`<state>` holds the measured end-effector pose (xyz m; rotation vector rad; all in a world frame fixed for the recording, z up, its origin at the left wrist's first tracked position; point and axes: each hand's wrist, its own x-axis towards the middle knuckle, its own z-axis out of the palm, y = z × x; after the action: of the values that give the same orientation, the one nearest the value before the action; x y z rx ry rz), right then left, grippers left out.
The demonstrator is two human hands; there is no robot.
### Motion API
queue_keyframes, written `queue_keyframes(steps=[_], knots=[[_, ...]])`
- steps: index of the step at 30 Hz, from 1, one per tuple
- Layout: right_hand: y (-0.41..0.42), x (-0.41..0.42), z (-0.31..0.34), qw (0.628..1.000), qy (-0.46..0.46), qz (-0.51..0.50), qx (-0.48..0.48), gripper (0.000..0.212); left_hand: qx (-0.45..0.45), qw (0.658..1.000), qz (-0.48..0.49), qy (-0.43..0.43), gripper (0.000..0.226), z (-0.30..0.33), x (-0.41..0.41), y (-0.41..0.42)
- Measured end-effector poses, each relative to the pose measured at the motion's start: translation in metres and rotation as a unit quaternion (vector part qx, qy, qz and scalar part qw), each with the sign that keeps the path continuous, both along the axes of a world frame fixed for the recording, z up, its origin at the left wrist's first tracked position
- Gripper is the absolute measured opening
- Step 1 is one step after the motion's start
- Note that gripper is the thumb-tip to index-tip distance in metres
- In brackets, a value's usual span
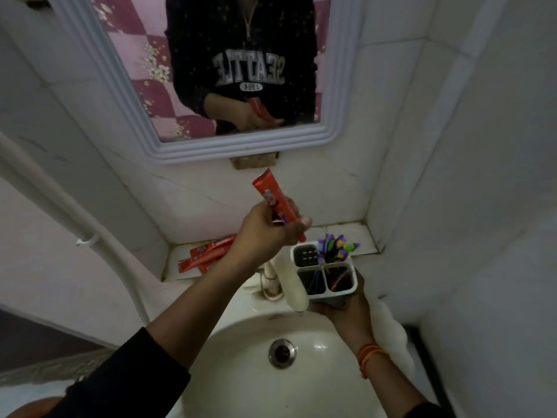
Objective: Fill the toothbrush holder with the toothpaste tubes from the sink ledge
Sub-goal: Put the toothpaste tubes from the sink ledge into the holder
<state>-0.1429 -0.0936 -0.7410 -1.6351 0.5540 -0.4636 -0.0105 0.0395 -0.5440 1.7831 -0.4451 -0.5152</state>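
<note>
My left hand [268,229] grips a red toothpaste tube [271,194], held tilted above the ledge with its flat end up and to the left. My right hand [346,309] holds a white toothbrush holder [324,271] from below, over the right side of the sink. The holder has three compartments; the far right one carries several purple and green toothbrushes [336,247], and the far left one looks bare inside. More red toothpaste tubes [205,254] lie on the tiled ledge [349,233] to the left, partly behind my left wrist.
A white faucet [289,282] stands between my arms at the back of the basin [241,342], whose drain [282,353] is in the middle. A framed mirror [193,86] hangs above. A white pipe [90,233] runs down the left wall. Tiled walls close in on the right.
</note>
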Motion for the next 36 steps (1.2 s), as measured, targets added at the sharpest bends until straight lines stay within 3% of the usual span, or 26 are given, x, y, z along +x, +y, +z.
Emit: queue_keyframes(steps=[4,9,15,18,21,24,26,29,32,34,36], knots=[[0.0,-0.001,-0.001,1.0,0.005,-0.015,0.014,0.105,0.1,0.991,-0.075,0.037,0.029,-0.005,-0.022,-0.035],[-0.004,-0.005,-0.007,1.0,0.005,-0.007,-0.008,0.105,0.225,0.953,-0.08,-0.186,0.018,-0.019,-0.044,-0.055],[-0.005,-0.005,-0.006,1.0,-0.019,0.01,0.001,0.101,0.289,0.917,-0.099,-0.257,0.015,-0.03,-0.052,-0.061],[-0.006,-0.005,-0.006,1.0,-0.025,0.016,0.005,0.099,0.266,0.923,-0.099,-0.259,0.018,-0.021,-0.049,-0.056],[-0.007,-0.005,-0.008,0.999,-0.029,0.021,0.03,0.103,0.226,0.947,-0.088,-0.209,0.019,-0.004,-0.036,-0.042],[-0.008,-0.003,-0.006,0.991,-0.042,0.023,0.121,0.097,0.177,0.974,-0.041,-0.135,0.017,0.002,-0.011,-0.021],[-0.007,-0.003,-0.002,0.985,-0.047,0.029,0.164,0.1,0.188,0.973,0.009,-0.136,0.014,-0.008,0.012,-0.007],[-0.006,-0.001,-0.003,0.972,-0.073,0.02,0.223,0.09,0.302,0.935,0.004,-0.189,0.017,-0.043,0.051,0.012],[-0.005,0.001,0.0,0.947,-0.09,0.016,0.309,0.086,0.406,0.895,-0.049,-0.177,0.026,-0.081,0.079,0.024],[-0.005,0.001,0.002,0.931,-0.1,0.015,0.35,0.055,0.461,0.863,-0.087,-0.187,0.034,-0.1,0.09,0.027],[-0.006,-0.001,0.0,0.926,-0.1,0.014,0.364,0.046,0.502,0.831,-0.11,-0.214,0.044,-0.114,0.099,0.03]])
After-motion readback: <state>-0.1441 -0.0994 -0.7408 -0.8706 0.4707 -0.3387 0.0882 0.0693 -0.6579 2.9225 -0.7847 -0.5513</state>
